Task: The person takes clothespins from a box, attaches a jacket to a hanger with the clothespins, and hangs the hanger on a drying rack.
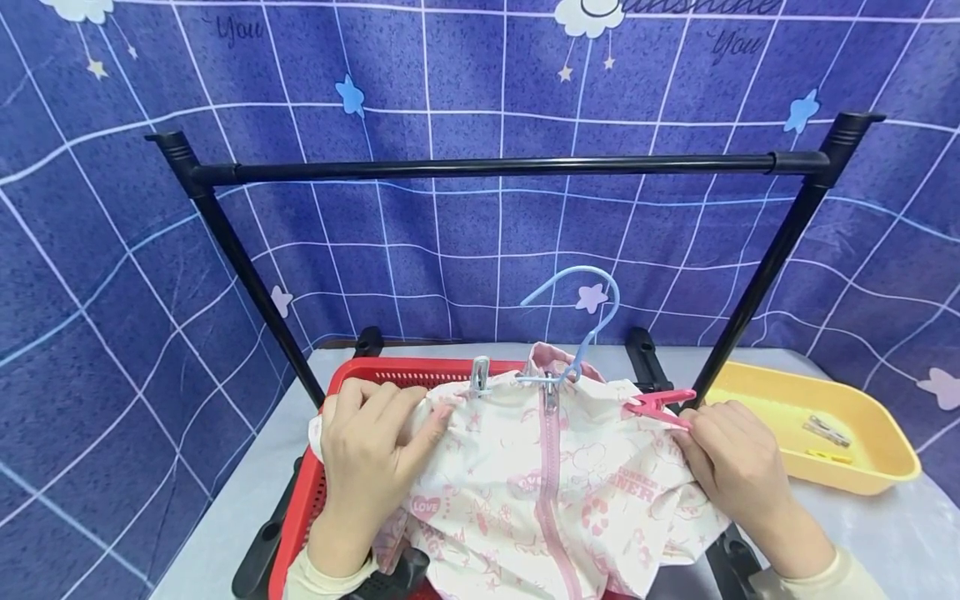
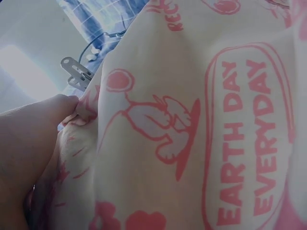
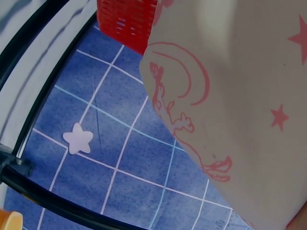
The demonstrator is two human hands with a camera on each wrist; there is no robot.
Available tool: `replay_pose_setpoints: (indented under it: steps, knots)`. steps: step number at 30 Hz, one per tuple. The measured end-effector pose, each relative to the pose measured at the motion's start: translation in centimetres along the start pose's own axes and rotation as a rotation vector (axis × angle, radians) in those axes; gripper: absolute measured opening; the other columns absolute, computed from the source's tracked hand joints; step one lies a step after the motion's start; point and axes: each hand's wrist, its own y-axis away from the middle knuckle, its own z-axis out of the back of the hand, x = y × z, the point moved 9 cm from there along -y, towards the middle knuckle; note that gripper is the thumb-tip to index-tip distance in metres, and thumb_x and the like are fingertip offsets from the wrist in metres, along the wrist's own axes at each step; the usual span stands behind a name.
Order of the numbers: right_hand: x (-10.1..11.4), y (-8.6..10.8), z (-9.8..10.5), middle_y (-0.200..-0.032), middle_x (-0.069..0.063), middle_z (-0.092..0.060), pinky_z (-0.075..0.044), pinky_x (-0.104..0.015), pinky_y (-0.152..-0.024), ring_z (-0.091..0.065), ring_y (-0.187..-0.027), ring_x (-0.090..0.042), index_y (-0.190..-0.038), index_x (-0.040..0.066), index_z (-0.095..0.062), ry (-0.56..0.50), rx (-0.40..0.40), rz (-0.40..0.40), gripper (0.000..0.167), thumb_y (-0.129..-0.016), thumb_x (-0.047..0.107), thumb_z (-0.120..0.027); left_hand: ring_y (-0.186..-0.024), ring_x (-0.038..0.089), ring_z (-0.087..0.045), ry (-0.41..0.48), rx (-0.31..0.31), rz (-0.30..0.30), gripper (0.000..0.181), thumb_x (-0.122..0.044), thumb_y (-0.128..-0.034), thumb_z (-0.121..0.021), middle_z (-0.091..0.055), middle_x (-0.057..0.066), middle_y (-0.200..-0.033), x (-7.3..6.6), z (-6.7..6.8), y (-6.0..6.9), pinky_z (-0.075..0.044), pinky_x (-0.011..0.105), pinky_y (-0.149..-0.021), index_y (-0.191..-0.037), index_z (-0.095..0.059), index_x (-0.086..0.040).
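A white zip jacket (image 1: pixel 495 475) with pink prints hangs spread between both hands, a blue hanger (image 1: pixel 611 300) at its collar. My left hand (image 1: pixel 371 454) grips its shoulder at the left, and in the left wrist view the thumb (image 2: pixel 53 112) presses on bunched cloth. A metal clothespin (image 1: pixel 480 375) stands on the shoulder beside that hand. On the other shoulder sits a pink clothespin (image 1: pixel 660 407). My right hand (image 1: pixel 738 458) holds the cloth just beside it, fingers curled; its fingertips are partly hidden. Only jacket cloth (image 3: pixel 240 96) fills much of the right wrist view.
A black rack bar (image 1: pixel 495 167) spans behind, on slanted posts. Beneath the jacket is a red basket (image 1: pixel 300 508). At the right stands a yellow tray (image 1: pixel 885 433) with a metal clothespin (image 1: pixel 827 431) and a yellow clothespin (image 1: pixel 828 456) in it.
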Motion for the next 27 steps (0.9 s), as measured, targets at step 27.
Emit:
replay_pose_setpoints:
  steps: [27]
  knots:
    - [-0.7,-1.3,0.3,-0.059,-0.009,-0.043,-0.031,-0.034,-0.051,-0.039,-0.051,-0.025,-0.068,0.003,-0.047,0.03,-0.012,-0.022,0.048,-0.107,0.031,-0.046,-0.097,0.041,-0.048,0.058,-0.019,0.026,0.049,-0.051,-0.0959,-0.058,-0.065,0.01,-0.096,0.1,0.2,-0.2,-0.028,0.054,-0.082,-0.113,-0.07,-0.006]
